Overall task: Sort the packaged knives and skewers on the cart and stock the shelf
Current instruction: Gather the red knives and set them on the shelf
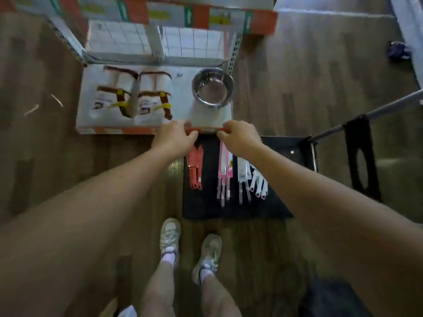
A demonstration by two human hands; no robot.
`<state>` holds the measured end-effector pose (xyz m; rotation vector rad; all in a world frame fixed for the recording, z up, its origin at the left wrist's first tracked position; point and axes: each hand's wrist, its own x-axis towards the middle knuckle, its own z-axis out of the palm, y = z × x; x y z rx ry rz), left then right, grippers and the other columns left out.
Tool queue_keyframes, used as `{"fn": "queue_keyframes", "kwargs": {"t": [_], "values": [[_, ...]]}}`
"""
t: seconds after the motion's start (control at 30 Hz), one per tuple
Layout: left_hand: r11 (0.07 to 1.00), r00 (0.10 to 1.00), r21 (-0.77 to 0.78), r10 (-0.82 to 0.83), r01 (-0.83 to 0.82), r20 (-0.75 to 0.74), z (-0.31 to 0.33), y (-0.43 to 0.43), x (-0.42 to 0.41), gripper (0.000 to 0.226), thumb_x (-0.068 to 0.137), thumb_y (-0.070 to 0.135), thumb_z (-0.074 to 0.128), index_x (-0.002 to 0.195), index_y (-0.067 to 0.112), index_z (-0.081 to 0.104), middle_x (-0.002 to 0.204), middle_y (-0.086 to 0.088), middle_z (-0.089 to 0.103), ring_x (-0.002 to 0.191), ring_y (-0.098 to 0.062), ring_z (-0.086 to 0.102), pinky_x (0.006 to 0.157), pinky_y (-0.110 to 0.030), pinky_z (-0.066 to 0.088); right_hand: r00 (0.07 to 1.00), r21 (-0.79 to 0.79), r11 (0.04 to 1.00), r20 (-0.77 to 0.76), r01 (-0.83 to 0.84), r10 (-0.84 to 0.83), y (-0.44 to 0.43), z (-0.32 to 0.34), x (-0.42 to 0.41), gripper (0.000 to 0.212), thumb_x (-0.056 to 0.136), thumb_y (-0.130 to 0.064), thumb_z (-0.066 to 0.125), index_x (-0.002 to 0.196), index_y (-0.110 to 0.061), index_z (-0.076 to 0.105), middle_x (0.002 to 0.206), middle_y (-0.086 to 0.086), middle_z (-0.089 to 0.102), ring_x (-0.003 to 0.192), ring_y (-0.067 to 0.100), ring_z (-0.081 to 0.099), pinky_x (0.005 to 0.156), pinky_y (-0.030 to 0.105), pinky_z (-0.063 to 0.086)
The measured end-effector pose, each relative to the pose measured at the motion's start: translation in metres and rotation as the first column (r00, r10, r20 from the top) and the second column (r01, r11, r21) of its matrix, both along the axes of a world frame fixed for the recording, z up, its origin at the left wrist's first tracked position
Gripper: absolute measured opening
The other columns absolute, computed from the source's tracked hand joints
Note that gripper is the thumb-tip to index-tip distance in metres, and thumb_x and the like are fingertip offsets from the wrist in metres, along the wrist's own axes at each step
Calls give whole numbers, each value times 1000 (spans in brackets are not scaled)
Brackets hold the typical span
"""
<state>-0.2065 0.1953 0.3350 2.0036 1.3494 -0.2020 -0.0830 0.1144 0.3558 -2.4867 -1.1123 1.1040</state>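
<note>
My left hand (175,137) and my right hand (239,137) each grip one end of a red packaged item (207,129), held level just in front of the white shelf (206,113). Below my hands the black cart deck (206,202) carries red packaged knives (195,168), pink packaged knives (224,177) and white-handled packaged knives (251,179) laid in rows. Packaged skewers (132,94) with brown and yellow bands lie on the shelf's left half.
A steel bowl (212,88) stands on the shelf at the right. A wire grid back (155,42) and an upper shelf edge with orange price strips rise behind. The cart handle (375,110) slants off to the right. My feet stand on wood flooring left of the cart.
</note>
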Motion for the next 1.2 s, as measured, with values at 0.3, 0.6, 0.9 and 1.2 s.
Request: {"fn": "queue_keyframes", "kwargs": {"t": [0.3,0.6,0.9,1.2], "values": [[985,991,-108,128,-132,-45,-209,-4,-19,39,94,31,51,131,18,51,128,-4,58,116,-22,54,82,-26,40,994,-79,994,-70,74,-79,-16,-230,-36,34,96,-24,48,125,-7,53,126,11,56,112,25,54,86,30,43],[942,964,-207,266,-266,-26,-389,-21,-34,44,90,35,59,127,14,51,127,-4,58,115,-19,55,83,-23,38,935,-144,942,-149,302,-322,-20,-415,-53,43,95,-27,51,135,-11,46,131,7,56,118,21,54,83,22,37],[936,940,-118,339,-332,39,-465,-27,-20,46,76,41,73,107,12,55,107,-1,62,97,-16,59,85,-29,50,935,3,936,-53,352,-351,-4,-488,-53,30,91,-34,58,112,-14,54,105,1,58,91,17,56,74,28,44],[930,931,-82,362,-358,47,-460,-27,-20,28,82,31,69,103,12,67,98,-3,71,88,-16,66,77,-25,53,954,-18,954,-15,298,-298,5,-487,-56,30,88,-30,62,106,-9,51,106,6,60,96,24,60,73,31,46]]}}
